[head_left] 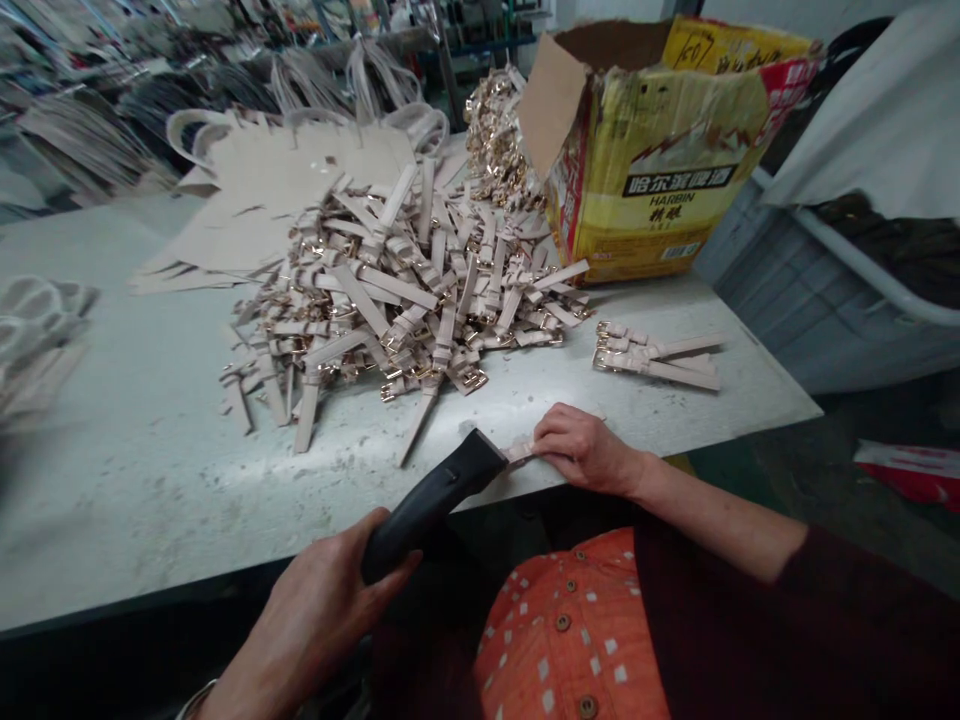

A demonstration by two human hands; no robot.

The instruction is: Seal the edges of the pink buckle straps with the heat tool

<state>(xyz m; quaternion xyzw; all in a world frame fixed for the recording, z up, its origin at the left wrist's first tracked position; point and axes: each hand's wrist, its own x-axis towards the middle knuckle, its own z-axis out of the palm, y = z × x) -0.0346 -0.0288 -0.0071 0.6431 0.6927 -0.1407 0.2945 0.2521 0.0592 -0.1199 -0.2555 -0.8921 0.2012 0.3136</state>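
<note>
My left hand [337,585] is wrapped round the handle of a black hair-clipper-like tool [435,500]. The tool's broad head points up and to the right, close against a pale strap [519,453]. Whether they touch, I cannot tell. My right hand [585,445] pinches that strap near the table's front edge, and the fingers cover much of it. Just beyond lies a large heap of beige buckle straps [420,290] with gold-coloured buckles. To the right of the heap, several buckle straps [656,358] lie together in a small group.
A yellow Harbin cardboard box [660,160] stands open at the back right of the pale table [225,500]. Beside it is a pile of gold buckles [499,135]. Flat beige panels with handles [285,165] lie behind the heap. A grey bin [810,290] stands right of the table.
</note>
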